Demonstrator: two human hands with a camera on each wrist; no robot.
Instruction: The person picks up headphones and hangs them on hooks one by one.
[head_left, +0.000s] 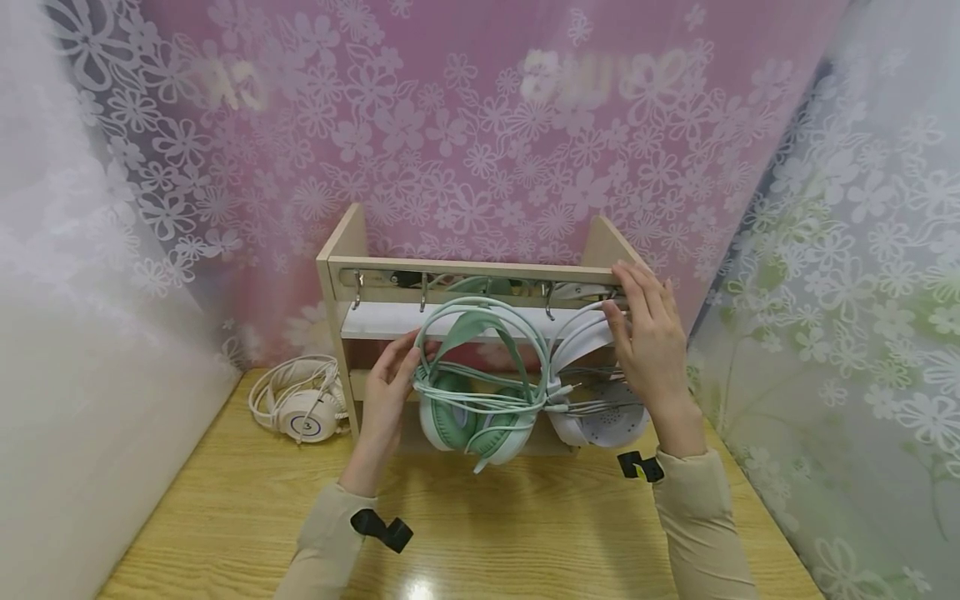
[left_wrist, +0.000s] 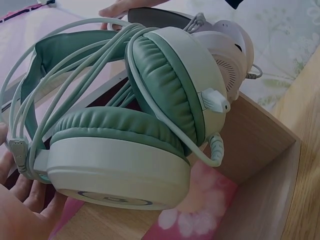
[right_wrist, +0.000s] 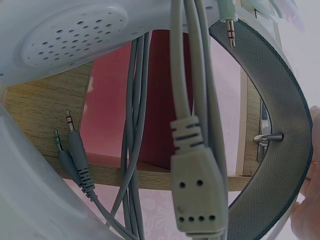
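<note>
As it's vert, grn headset (head_left: 457, 408) — band (head_left: 459, 329) up

Head view: bright, soft light, looks like it's from above. Small blown-out glare spot at the bottom edge of the yellow wood-grain table (head_left: 480, 533), faint soft shadow beside the beige fabric right sleeve (head_left: 701, 517). Pale smeary highlights high on the pink curtain with white flower print (head_left: 465, 125); translucent white sheet at left (head_left: 90, 250) washed out. Wide lens, sides stretch outward.

Left wrist view: dimmer, muted colours. Mint-green-and-white padded headphones (left_wrist: 120, 167) fairly crisp, dark between the cups; pale top background hazy.

Right wrist view: dim, greyish. Grey mesh-lined headband (right_wrist: 295, 105) shows its texture; right edge goes near white.
</note>
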